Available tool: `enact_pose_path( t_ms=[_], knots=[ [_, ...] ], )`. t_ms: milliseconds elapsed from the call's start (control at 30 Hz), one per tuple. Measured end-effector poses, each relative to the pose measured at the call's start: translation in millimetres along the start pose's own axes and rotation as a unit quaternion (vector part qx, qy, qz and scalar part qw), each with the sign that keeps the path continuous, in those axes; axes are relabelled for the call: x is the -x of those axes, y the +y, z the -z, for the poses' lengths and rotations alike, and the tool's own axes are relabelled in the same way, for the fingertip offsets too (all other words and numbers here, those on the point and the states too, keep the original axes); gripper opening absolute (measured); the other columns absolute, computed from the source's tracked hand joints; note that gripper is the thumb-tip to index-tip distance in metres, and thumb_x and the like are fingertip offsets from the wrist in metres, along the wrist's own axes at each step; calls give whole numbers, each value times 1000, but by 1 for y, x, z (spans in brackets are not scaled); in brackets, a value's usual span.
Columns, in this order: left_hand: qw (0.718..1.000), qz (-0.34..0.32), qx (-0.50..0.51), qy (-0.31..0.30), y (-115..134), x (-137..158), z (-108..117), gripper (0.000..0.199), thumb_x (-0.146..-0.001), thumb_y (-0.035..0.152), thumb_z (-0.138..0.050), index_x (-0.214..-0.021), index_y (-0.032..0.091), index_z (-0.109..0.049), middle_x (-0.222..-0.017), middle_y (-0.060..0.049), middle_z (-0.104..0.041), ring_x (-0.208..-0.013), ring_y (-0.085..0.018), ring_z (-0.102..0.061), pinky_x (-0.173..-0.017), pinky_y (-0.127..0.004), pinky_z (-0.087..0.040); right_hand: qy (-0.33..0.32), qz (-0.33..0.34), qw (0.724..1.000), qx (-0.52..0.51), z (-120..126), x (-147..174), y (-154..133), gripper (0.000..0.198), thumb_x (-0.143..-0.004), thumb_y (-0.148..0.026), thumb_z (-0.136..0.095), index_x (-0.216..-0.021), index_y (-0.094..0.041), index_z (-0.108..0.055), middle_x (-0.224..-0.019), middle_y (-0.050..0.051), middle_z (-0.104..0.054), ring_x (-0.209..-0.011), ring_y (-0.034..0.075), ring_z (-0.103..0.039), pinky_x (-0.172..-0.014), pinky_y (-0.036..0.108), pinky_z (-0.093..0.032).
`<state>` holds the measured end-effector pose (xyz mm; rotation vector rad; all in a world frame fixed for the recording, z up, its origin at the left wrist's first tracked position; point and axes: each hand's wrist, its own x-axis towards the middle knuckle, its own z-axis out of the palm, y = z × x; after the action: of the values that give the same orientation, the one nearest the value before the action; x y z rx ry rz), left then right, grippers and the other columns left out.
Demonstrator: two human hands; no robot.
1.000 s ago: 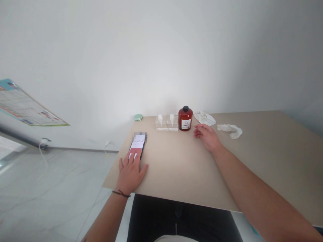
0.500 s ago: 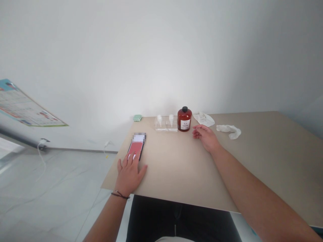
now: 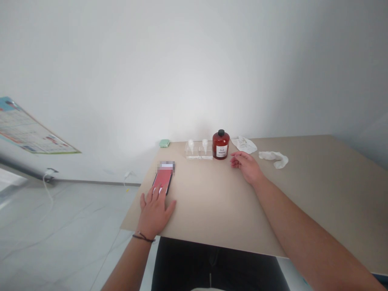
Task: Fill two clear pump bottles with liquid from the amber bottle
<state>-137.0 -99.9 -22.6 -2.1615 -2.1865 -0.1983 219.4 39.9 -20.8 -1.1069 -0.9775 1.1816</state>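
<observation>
My left hand (image 3: 154, 211) lies with spread fingers, its middle fingertips over the lower part of a phone (image 3: 163, 179). The phone lies face up near the table's left edge; its screen is mostly red, and its top is blurred out. My right hand (image 3: 245, 165) rests on its side on the table, fingers loosely curled, with nothing visible in it. Just beyond its fingertips and to the left, apart from them, stands a dark red bottle (image 3: 221, 144) with a black cap and white label. Behind the right hand lies a crumpled white tissue (image 3: 244, 144).
Left of the bottle is a clear holder (image 3: 199, 155) with two white-topped pieces. A small green box (image 3: 164, 143) sits at the table's (image 3: 206, 202) back left corner. Another tissue (image 3: 274, 158) lies right of my hand. A wall (image 3: 194, 72) borders the back; a poster (image 3: 33, 127) hangs left.
The red area on the phone screen reaches higher, and the pale band above it is narrower. Both hands keep their places; the whole view has shifted slightly.
</observation>
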Motion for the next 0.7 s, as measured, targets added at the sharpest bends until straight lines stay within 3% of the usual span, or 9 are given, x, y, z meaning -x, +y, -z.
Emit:
enact_pose_path(
  t_ms=[700],
  knots=[
    [1000, -3, 4, 4, 3, 1, 5, 62, -95, 46, -44, -151, 20, -38, -155, -14, -44, -145, -36, -35, -119, -65, -19, -3, 2, 1000, 17, -2, 3, -4, 18, -75, -36, -70, -82, -21, -68, -70, 2, -66, -64, 15, -60, -64, 31, -51]
  ],
)
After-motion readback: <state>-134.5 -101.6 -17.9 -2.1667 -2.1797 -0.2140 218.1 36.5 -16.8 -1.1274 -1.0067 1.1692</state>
